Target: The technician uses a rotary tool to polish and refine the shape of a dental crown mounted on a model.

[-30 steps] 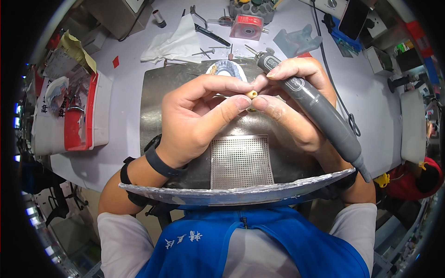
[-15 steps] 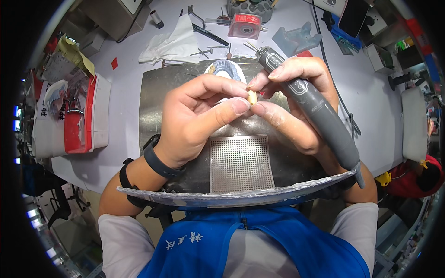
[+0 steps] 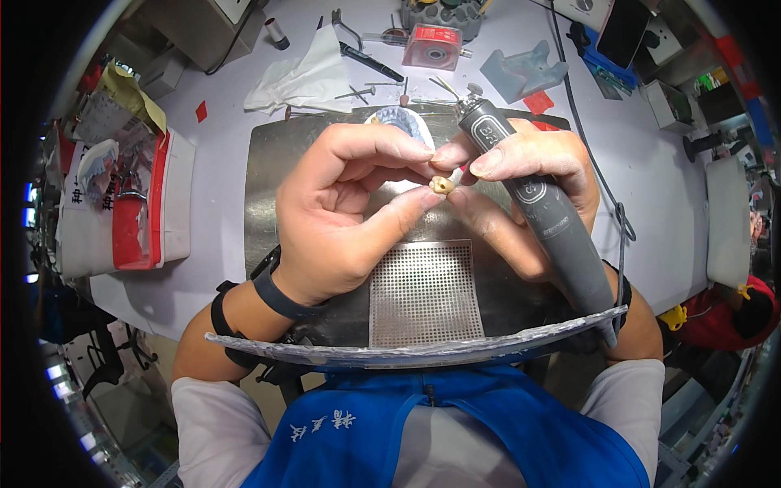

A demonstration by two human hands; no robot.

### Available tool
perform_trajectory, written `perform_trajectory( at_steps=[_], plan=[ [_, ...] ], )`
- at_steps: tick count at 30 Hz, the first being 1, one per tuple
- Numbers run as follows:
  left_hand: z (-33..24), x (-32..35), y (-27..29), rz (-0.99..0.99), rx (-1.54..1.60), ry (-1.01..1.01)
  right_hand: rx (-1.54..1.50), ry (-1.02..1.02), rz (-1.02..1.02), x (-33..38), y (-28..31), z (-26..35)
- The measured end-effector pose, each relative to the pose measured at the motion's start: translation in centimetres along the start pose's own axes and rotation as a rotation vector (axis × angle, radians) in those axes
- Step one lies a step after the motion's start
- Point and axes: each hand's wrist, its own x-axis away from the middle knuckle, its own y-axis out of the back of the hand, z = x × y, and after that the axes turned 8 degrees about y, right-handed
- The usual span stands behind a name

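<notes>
A small cream-coloured dental crown (image 3: 442, 185) with a dark hole in its top is pinched between the fingertips of both hands. My left hand (image 3: 329, 203) grips it from the left with thumb and fingers. My right hand (image 3: 541, 154) touches it from the right with thumb and fingertips. Lying across that same right hand is a dark grey rotary handpiece (image 3: 561, 236), its head pointing up and away to the left. Behind the fingers a dental cast (image 3: 404, 122) with blue-grey teeth on a white base is partly hidden.
Beneath my hands lies a metal work plate (image 3: 264, 179) with a perforated grid (image 3: 425, 293). Burs, a crumpled tissue (image 3: 305, 81) and a red-fronted clear box (image 3: 434, 47) are farther back. A white bin (image 3: 175, 195) stands left; a cable (image 3: 587, 146) runs down the right.
The crown has turned between the fingertips, so its dark hole now faces up. The handpiece has shifted slightly downward with my right hand, and my left hand has tilted a little.
</notes>
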Motion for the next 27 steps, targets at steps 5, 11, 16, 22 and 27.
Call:
perform_trajectory(
  at_steps=[5, 11, 16, 22, 27],
  plan=[
    [-0.02, -0.09, 0.08, 0.006, -0.4, -0.331, 0.099, 0.066, 0.052, -0.48, 0.54, 0.35],
    [0.08, -0.2, 0.12, 0.006, -0.507, -0.388, 0.156, 0.003, 0.078, -0.27, 0.37, 0.53],
    [0.05, -0.03, -0.1, -0.021, -0.472, -0.333, 0.172, -0.04, 0.075, -0.18, 0.41, 0.7],
    [0.18, 0.1, -0.3, -0.047, -0.361, -0.237, 0.149, -0.052, 0.059, -0.14, 0.36, 0.67],
    [0.2, -0.06, -0.23, -0.034, -0.306, -0.213, 0.177, -0.108, 0.067, -0.07, 0.48, 0.73]
  ],
)
